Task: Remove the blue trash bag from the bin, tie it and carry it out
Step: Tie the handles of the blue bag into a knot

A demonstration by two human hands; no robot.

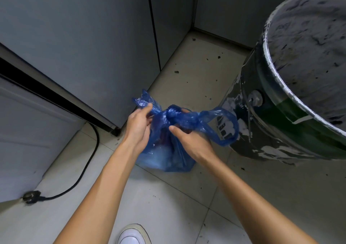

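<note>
Gripping the knotted blue trash bag (164, 150) beside the bin (292, 112).

a black power cable (88, 170) runs across the pale tiled floor (168, 202) to the left of the hands, curving from the base of a grey cabinet (84, 43) down to a black plug (31, 196) lying on the tiles at lower left. the cabinet panels stand beyond and to the left of the hands. a white panel (24, 135) sits at far left, above the plug. dark specks mark the floor beyond the hands. a white shoe (133, 234) shows below the hands at the bottom edge.
</note>
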